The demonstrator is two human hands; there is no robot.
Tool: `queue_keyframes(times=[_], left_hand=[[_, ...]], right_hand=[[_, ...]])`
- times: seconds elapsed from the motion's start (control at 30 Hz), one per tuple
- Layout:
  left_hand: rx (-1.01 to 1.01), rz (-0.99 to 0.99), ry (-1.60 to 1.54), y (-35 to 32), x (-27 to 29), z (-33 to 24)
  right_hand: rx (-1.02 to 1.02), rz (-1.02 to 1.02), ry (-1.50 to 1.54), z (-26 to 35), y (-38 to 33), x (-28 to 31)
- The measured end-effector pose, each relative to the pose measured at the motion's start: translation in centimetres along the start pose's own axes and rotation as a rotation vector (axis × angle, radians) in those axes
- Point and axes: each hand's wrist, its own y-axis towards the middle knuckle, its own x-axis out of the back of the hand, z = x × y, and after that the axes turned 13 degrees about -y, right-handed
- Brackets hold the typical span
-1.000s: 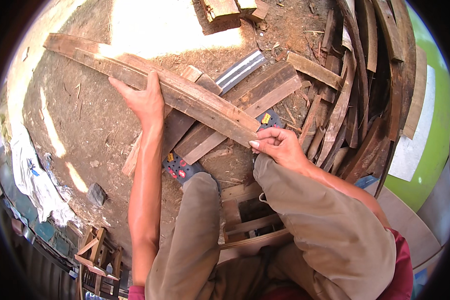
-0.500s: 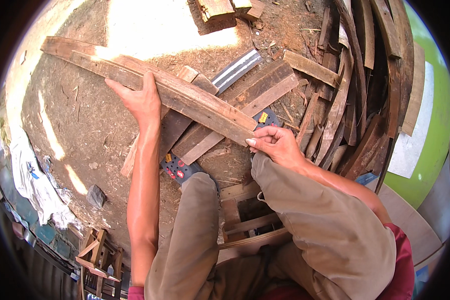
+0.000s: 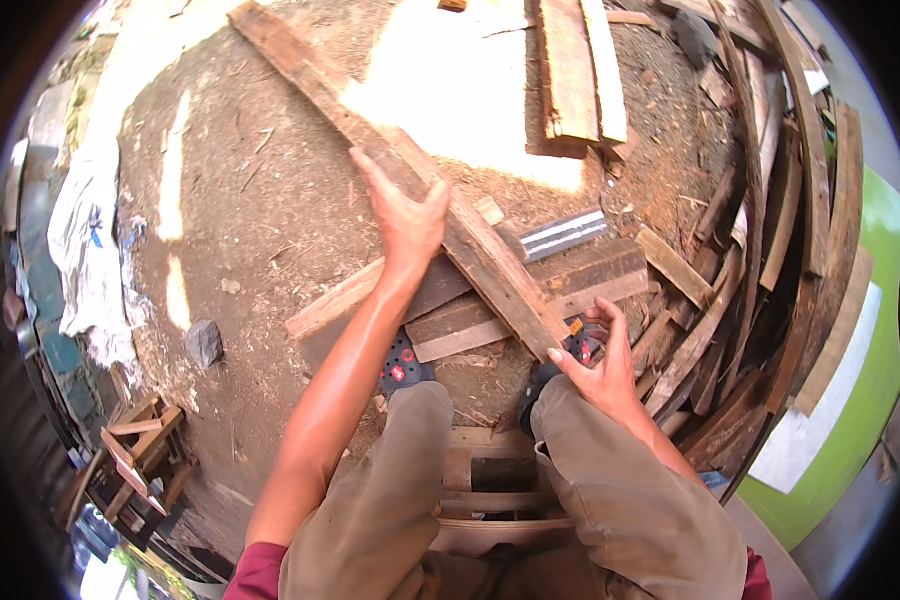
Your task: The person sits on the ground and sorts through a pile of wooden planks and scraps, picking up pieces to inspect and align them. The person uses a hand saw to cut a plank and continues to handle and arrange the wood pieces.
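Two bare hands meet one long plank [image 3: 402, 162], which slants above the crossed boards [image 3: 590, 275], its near end over their near side and its far end well beyond them to the left. The left hand [image 3: 405, 235] grasps it past the crossed boards, fingers along one edge and thumb over the other. The right hand [image 3: 605, 370], just on the near side of the crossed boards, is loosely spread: its thumb seems to touch the plank's near end, while the other fingers stand clear. Whether the plank also rests on the crossed boards, I cannot tell.

With most of the weight apparently on one hand and a long stretch reaching outward, the far end could dip or the plank roll in the palm. A slip could bring the near end down on the patterned shoes [image 3: 402, 362], close on the near side of the crossed boards. Rough edges could also drive a splinter into the bare skin if the wood slides.

Just beyond the crossed boards lies a striped bar [image 3: 563, 236]; farther out are thick beams [image 3: 570, 70] in glaring sun. To their right crowds scrap wood [image 3: 840, 220]; well to their left sit a stone [image 3: 204, 343] and white cloth [image 3: 88, 270].
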Motion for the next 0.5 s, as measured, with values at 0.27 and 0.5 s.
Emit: queue_keyframes(times=[0.27, 0.5], left_hand=[[-0.074, -0.009, -0.049, 0.0, 0.2, 1.0], [-0.059, 0.020, -0.105, -0.3, 0.4, 0.0]], right_hand=[[0.473, 0.003, -0.438, 7.1, 3.9, -1.8], [0.426, 0.057, -0.434, 5.8, 4.8, -4.0]])
